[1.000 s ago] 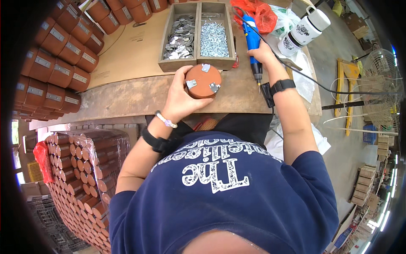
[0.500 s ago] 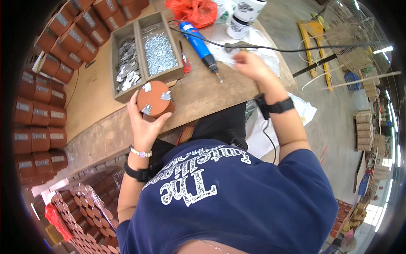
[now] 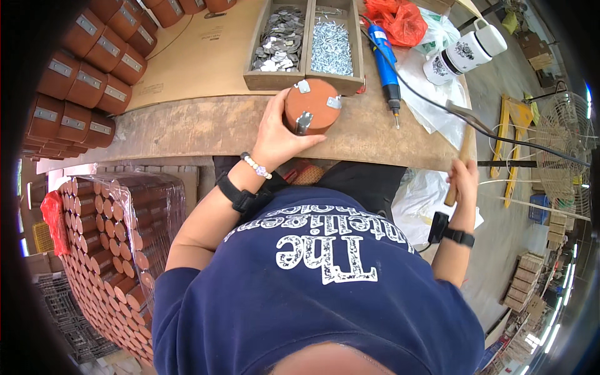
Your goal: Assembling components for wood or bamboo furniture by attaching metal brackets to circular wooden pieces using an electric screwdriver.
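My left hand (image 3: 279,130) grips a round, reddish-brown block (image 3: 317,103) by its side, near the table's front edge. Several small metal clips (image 3: 304,120) sit around the rim of its upper face. At the table's right corner, my right hand (image 3: 463,181) is closed around the wooden handle of a hammer (image 3: 465,145). The hammer's dark head is raised, away from the block. Behind the block stands a two-part wooden box (image 3: 307,47), with flat metal clips (image 3: 279,44) in one side and silvery screws (image 3: 332,47) in the other.
A blue electric screwdriver (image 3: 384,62) lies right of the box, its black cable crossing rightward. Beyond are a red plastic bag (image 3: 397,22) and a white flask (image 3: 462,53). Brown blocks with metal plates (image 3: 89,78) are stacked at left; a wrapped stack (image 3: 112,219) stands below.
My right hand has taken hold of the hammer and drawn it to the table's right edge. My left hand still holds the block, and the whole view has turned.
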Tool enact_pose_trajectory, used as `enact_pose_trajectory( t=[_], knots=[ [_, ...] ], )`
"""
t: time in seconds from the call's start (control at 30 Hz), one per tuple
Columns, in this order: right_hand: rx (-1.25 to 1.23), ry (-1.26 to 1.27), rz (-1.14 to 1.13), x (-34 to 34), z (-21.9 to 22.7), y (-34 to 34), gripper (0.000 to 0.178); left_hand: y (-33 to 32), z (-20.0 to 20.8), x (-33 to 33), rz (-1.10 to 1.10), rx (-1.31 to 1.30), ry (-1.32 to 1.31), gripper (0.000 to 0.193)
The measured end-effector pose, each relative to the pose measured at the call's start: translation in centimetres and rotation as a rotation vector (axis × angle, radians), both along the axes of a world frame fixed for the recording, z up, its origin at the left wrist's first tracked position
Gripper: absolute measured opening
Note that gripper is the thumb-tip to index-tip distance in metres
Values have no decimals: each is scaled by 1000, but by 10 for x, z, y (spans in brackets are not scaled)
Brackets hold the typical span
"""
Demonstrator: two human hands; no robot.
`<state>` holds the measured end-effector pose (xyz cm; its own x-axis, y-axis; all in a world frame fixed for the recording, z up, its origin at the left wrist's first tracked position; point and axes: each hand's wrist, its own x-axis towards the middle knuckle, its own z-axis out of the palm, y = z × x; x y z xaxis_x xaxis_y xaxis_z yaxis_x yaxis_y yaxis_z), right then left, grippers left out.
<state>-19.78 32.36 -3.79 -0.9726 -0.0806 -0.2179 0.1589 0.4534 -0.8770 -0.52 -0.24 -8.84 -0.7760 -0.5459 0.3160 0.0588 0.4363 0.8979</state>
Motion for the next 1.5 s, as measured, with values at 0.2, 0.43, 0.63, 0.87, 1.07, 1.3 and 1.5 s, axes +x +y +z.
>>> enact_pose_trajectory(
  t=[0.2, 0.43, 0.63, 0.87, 1.07, 1.3, 1.5],
  knots=[
    [-214, 456, -572, 40, 20, 71, 17, 10, 5, -2, 141, -212, -11, 87],
    [-445, 1134, -433, 93, 104, 55, 19, 5, 2, -2, -47, 85, -32, 89],
    [-464, 904, 404, 110, 119, -21, 29, -2, -5, -5, -123, 96, 24, 92],
    [49, 445, 709, 119, 79, -89, 20, -2, -11, -4, -81, 83, -25, 92],
    [324, 276, 911, 125, 77, -117, 19, -1, -8, -2, -84, 87, -19, 91],
    [125, 463, 722, 121, 108, -116, 15, -1, -5, -2, -108, 77, 6, 88],
    [449, 255, 916, 120, 80, -119, 16, -1, -4, -3, -91, 63, -24, 88]
  ],
)
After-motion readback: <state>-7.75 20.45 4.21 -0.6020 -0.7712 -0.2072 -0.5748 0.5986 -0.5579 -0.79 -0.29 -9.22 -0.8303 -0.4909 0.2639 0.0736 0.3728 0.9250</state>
